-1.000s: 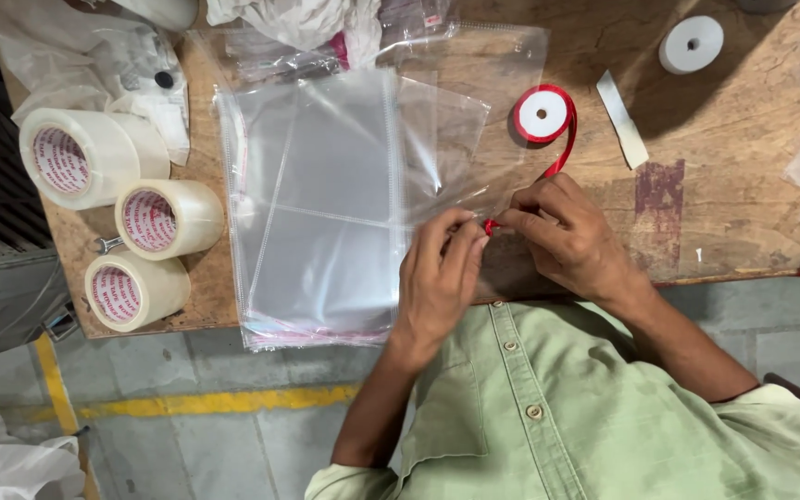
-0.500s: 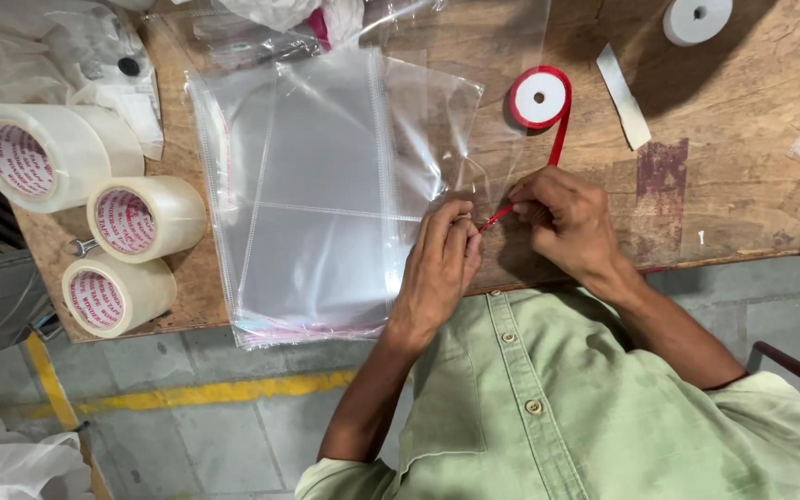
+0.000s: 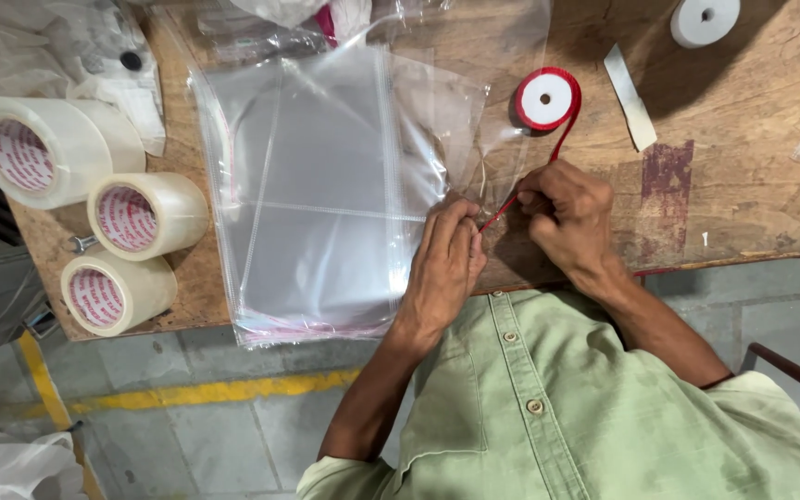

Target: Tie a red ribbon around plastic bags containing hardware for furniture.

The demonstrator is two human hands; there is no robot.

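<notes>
Grey floor tiles crossed by a yellow painted line are seen below the near edge of a worn wooden table, over which a person in a pale green shirt is bent. Nearest the body, the left hand is laid fingers-down on the right edge of a stack of clear plastic bags, its fingertips pinched on one end of a thin red ribbon. Just beside it, the right hand is closed around the same strand, so that the ribbon is held taut between both hands at the corner of the bags. Compared with half a second ago, the hands are drawn slightly closer together and the strand between them is shortened, which suggests a length is being measured or readied. Farther off, the ribbon is led up to a red spool. Three rolls of clear tape are ranged at the left, and a white roll lies at the far edge.
</notes>
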